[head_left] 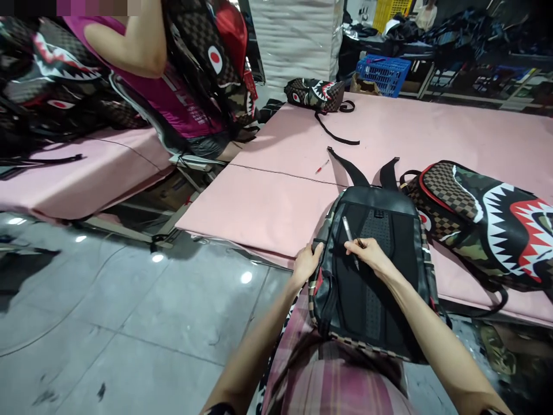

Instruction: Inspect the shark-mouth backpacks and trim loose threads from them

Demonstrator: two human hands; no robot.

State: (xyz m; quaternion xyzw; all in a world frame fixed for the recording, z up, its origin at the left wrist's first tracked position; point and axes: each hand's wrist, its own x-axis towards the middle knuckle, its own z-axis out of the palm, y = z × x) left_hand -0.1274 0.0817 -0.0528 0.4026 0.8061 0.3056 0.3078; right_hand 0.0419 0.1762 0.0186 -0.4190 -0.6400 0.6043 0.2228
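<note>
A black backpack (pixel 370 276) rests back panel up, its top on the pink table edge and its bottom over my lap. Two black straps (pixel 351 168) stretch from its top across the table. My left hand (pixel 307 263) is closed on the backpack's left side, thumb on top. Over the back panel, my right hand (pixel 367 253) pinches a slim, pale, pen-like tool (pixel 347 228), its thin tip pointing down at the panel. A small dark piece also shows at those fingers; I cannot make out what it is.
To the right lies a shark-mouth backpack (pixel 484 219). A smaller patterned bag (pixel 315 95) and a red pen (pixel 322 167) are on the pink table (pixel 259 202). Another person (pixel 173 98) sits at the left among more backpacks. A blue crate (pixel 383 75) stands behind.
</note>
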